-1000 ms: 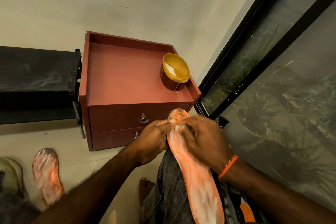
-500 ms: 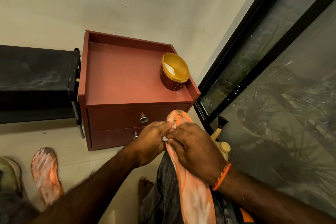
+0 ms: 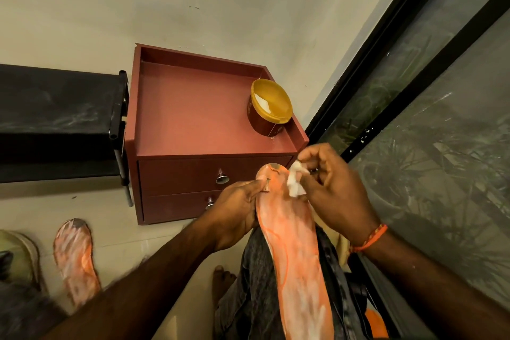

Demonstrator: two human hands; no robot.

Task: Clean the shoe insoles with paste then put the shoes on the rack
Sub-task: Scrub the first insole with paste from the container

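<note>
Head view. The left hand (image 3: 237,211) pinches the left edge of an orange insole (image 3: 292,251) near its toe end, thumb on top, at lower centre of the frame. The insole lies lengthwise over the person's lap, toe pointing up-frame toward the cabinet (image 3: 193,124). The right hand (image 3: 335,188) is just right of the toe end, fingers curled, pinching a small white wad (image 3: 295,182) of cloth or tissue; which of the two cannot be told. The wad touches the insole's upper right edge.

Progress, as judged from this view:
- White paste film covers most of the held insole, from toe to heel. Spreading on this piece appears nearly complete, with the toe tip the least coated.
- A second insole (image 3: 76,262) lies on the floor at lower left, also smeared white. It appears to be already treated.
- The open paste tub (image 3: 269,107) stands on the cabinet top, upper centre, white paste visible inside.

Remaining, as judged:
- Finish the toe area and set the insole down.
- Refit both insoles. A shoe (image 3: 19,254) is partly visible at the far lower left edge.
- Place the shoes on the black rack (image 3: 55,119) at left of frame; no shoes are visible on the part of it that shows.
</note>
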